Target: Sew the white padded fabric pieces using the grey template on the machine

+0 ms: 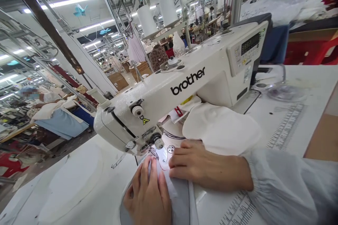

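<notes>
A white sewing machine [169, 88] marked "brother" stands across the white table, its needle area lit. Below the presser foot [153, 153] lies a light grey fabric piece [179, 197] with a rounded edge. My left hand [150, 193] rests flat on this fabric, fingers stretched toward the foot and their tips close to it. Just right of the needle, my right hand [194, 163] has its fingers curled together at the fabric's edge; the thumb and whatever lies under the fingertips are hidden.
A white rounded fabric piece [219, 124] lies under the machine arm, another pale piece [74, 179] at left. Ruler markings [286, 126] run along the table [317, 88]. Thread cones [146, 21] stand behind. A person [33, 95] sits far left.
</notes>
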Demonstrator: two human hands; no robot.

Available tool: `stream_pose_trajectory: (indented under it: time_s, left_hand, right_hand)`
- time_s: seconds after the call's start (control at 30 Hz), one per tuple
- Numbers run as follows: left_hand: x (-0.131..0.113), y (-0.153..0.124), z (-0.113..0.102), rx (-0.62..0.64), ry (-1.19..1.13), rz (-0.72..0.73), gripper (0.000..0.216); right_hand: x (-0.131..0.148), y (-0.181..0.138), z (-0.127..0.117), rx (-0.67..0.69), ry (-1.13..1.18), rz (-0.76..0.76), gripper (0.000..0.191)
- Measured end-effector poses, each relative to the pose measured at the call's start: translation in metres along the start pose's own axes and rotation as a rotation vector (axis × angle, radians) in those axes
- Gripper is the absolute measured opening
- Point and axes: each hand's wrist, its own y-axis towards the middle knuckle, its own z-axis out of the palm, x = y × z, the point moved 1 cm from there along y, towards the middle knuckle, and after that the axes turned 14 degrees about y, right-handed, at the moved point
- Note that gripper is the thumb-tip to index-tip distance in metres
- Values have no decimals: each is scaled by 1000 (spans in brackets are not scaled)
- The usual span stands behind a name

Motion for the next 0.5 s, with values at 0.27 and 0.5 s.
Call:
stream_pose_trajectory:
  time_s: [0.27, 0.5]
  left_hand:
    - [15, 3, 24, 97, -139, 42, 49]
    - [33, 3, 38, -14, -235, 216, 48]
  right_hand:
    - [-2, 1, -2, 7, 51, 11, 23]
    - [-4, 0, 3, -1, 32, 1, 23]
